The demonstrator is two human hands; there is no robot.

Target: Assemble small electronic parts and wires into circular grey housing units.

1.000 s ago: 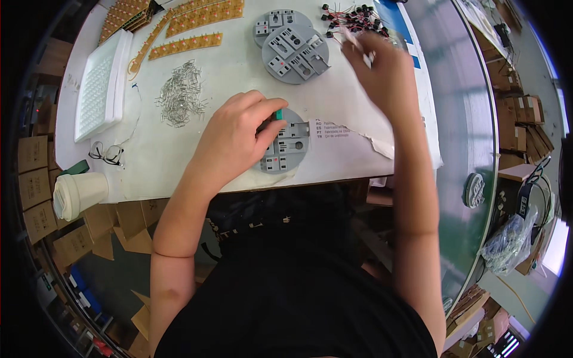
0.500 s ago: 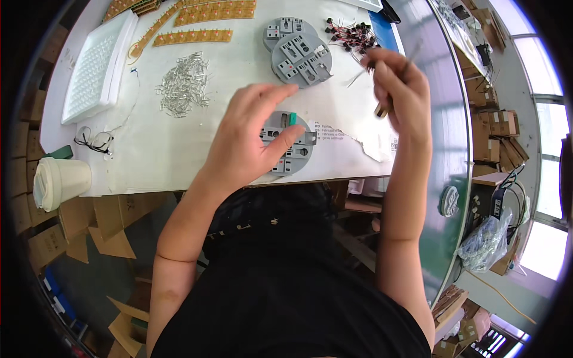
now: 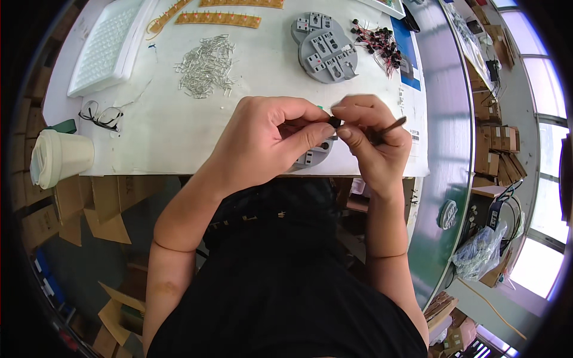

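My left hand (image 3: 262, 140) and my right hand (image 3: 379, 143) meet above the near part of the table. Thumb and forefinger of my left hand pinch a small black round part (image 3: 335, 122), and my right fingertips touch its other side. It resembles the black parts with red and black wires (image 3: 379, 45) in the pile at the back right. A slim dark tool (image 3: 394, 125), its kind unclear, is tucked in my right hand and sticks out past the fingers. Under both hands lies a grey round plastic base (image 3: 321, 156), mostly hidden.
Two more grey round bases (image 3: 327, 56) overlap farther back. A heap of thin silvery metal pieces (image 3: 207, 67) lies left of centre, with brown strips (image 3: 218, 20) behind. A white tray (image 3: 110, 51), eyeglasses (image 3: 101, 116) and a cream lidded bin (image 3: 62, 156) are at the left.
My right hand has come from the wired pile in and nearer to my left hand. The left hand has moved right, and both now meet at the small black part. The view has shifted slightly.
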